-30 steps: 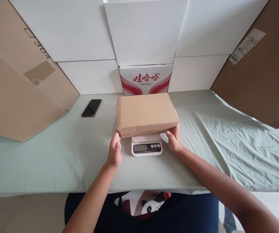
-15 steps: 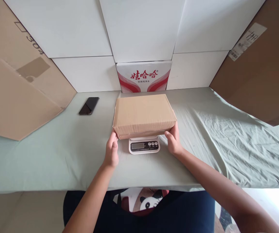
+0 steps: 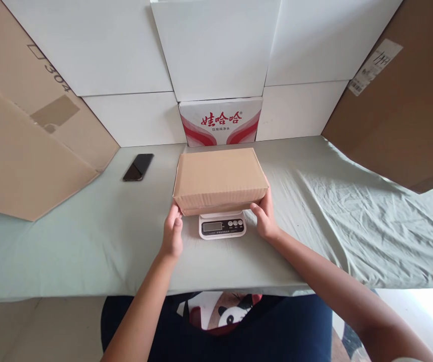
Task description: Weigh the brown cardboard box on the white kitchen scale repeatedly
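Note:
A closed brown cardboard box (image 3: 220,173) sits over a white kitchen scale (image 3: 223,235), covering the scale's weighing surface. Only the front panel of the scale shows, with a blank-looking display and several round buttons. At the box's near left corner, my left hand (image 3: 172,231) grips it with the fingers partly hidden underneath. My right hand (image 3: 266,213) holds the near right corner, thumb toward the front face and other fingers along the side. Whether the box rests fully on the scale I cannot tell.
A black phone (image 3: 138,167) lies on the green cloth (image 3: 137,241) to the left. Behind stands a white and red printed carton (image 3: 221,122) against white panels (image 3: 216,50). Large cardboard sheets (image 3: 42,151) rise at the left, and another brown cardboard panel (image 3: 401,115) at the right.
The view has shifted slightly. My right hand sits a little further left along with the box's right edge; both hands keep hold of the box.

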A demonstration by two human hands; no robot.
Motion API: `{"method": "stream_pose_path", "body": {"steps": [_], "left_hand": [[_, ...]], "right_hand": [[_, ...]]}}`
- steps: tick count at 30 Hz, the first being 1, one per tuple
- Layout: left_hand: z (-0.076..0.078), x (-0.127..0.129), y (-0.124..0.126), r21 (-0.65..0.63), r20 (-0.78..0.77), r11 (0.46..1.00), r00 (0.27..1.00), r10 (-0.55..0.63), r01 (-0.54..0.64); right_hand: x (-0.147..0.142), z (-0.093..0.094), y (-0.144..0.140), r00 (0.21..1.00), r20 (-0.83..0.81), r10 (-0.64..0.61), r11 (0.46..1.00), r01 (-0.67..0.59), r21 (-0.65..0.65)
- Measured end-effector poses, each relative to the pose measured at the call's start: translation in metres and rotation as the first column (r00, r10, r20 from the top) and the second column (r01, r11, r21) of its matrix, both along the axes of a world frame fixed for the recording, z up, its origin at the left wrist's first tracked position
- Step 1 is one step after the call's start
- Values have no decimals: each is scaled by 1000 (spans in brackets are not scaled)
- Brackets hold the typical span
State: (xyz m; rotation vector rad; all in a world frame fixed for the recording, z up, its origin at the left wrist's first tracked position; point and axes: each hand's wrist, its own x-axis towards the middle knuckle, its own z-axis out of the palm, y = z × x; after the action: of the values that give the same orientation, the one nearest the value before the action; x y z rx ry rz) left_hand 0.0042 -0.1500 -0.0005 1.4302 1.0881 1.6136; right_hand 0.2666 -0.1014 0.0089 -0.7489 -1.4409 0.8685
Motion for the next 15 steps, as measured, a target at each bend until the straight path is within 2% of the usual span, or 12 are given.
{"method": "stream_pose_path", "body": {"steps": [6,10,15], "left_hand": [[1,0,0,1,10,1000,1000,18,-18],[5,2,2,28,67,999,998,18,-20],[8,5,6,-15,85,999,996,42,-40]], "right_hand": [[1,0,1,999,-32,-2,1000,1,-18],[4,-3,5,990,-144,-9,999,1,-52],[3,1,9,956,-294,-9,993,-25,-113]]}}
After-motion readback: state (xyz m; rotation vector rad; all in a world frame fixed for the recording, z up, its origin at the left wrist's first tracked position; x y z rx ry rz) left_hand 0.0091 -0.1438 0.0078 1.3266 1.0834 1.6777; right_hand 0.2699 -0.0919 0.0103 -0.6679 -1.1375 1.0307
